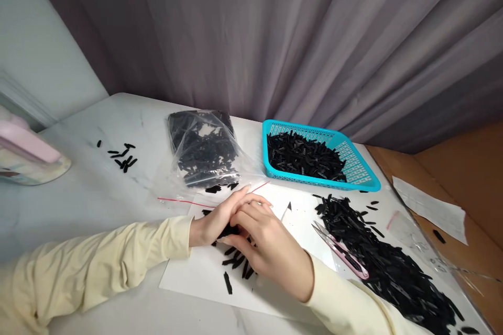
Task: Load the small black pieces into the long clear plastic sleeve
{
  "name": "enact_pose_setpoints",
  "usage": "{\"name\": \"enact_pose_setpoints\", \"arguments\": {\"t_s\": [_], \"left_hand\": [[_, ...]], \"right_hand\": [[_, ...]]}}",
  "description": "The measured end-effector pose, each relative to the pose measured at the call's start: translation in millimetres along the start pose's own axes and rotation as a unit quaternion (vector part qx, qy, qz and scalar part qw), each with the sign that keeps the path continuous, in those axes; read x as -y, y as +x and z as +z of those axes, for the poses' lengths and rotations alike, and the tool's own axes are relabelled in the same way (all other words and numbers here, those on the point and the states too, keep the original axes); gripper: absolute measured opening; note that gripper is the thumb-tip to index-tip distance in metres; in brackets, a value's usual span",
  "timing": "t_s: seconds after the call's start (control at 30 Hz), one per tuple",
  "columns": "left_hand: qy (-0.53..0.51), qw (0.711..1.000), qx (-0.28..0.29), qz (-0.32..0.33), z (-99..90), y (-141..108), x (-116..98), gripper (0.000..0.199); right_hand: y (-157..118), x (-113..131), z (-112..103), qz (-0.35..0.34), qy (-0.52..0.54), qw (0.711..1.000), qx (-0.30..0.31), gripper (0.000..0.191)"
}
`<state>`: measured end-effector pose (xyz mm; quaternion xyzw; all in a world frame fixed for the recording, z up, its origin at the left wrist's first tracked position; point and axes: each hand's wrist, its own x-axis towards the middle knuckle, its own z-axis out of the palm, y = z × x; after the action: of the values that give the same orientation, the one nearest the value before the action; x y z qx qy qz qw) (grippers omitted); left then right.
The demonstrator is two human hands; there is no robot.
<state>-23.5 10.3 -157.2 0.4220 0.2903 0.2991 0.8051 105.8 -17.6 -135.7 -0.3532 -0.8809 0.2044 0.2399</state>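
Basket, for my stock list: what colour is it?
The basket is turquoise blue; head view shows it.

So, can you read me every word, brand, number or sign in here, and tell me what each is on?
No text is readable.
Small clear bag at right: pale marks, too blurred to read.
White slip at far right: any print is too faint to read.

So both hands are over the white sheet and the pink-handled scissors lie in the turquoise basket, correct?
Not in the turquoise basket: the head view shows the pink-handled scissors beside the loose black strips. Both hands are over the white sheet.
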Motion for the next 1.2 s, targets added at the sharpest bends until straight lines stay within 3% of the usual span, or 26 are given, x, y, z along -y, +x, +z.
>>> {"name": "enact_pose_setpoints", "arguments": {"t_s": [0.23, 0.33, 0.43, 0.53, 0.67, 0.87, 1.07, 1.2], "left_hand": [[0.026, 0.997, 0.050, -0.059, 0.7, -1.5, -1.0, 0.046], [0.055, 0.995, 0.077, -0.034, 1.8, -2.0, -1.5, 0.039], [0.052, 0.997, 0.057, -0.024, 1.2, -1.0, 1.0, 0.029], [0.063, 0.997, 0.034, -0.030, 0.0, -0.5, 3.0, 0.030], [0.096, 0.995, 0.028, -0.021, 0.2, -2.4, 2.4, 0.032], [0.115, 0.993, 0.021, -0.021, 4.0, -6.1, -1.9, 0.030], [0.096, 0.994, 0.048, -0.037, 3.9, -6.9, -2.7, 0.039], [0.078, 0.994, 0.048, -0.056, 0.8, -6.5, -2.0, 0.044]], "right_hand": [[0.5, -6.7, -19.5, 0.095, 0.190, 0.977, 0.009, 0.014], [-7.8, -9.2, -24.4, 0.176, 0.355, 0.918, 0.020, 0.012], [-19.2, -14.4, -27.5, 0.248, 0.453, 0.856, -0.009, 0.016], [-29.0, -19.6, -27.9, 0.303, 0.468, 0.828, -0.055, 0.022], [-33.6, -23.4, -25.5, 0.326, 0.491, 0.804, -0.077, 0.025], [-32.7, -25.2, -20.5, 0.333, 0.512, 0.787, -0.093, 0.023], [-33.5, -27.2, -15.3, 0.329, 0.523, 0.775, -0.137, 0.019], [-34.0, -29.8, -16.7, 0.327, 0.542, 0.763, -0.134, 0.017]]}}
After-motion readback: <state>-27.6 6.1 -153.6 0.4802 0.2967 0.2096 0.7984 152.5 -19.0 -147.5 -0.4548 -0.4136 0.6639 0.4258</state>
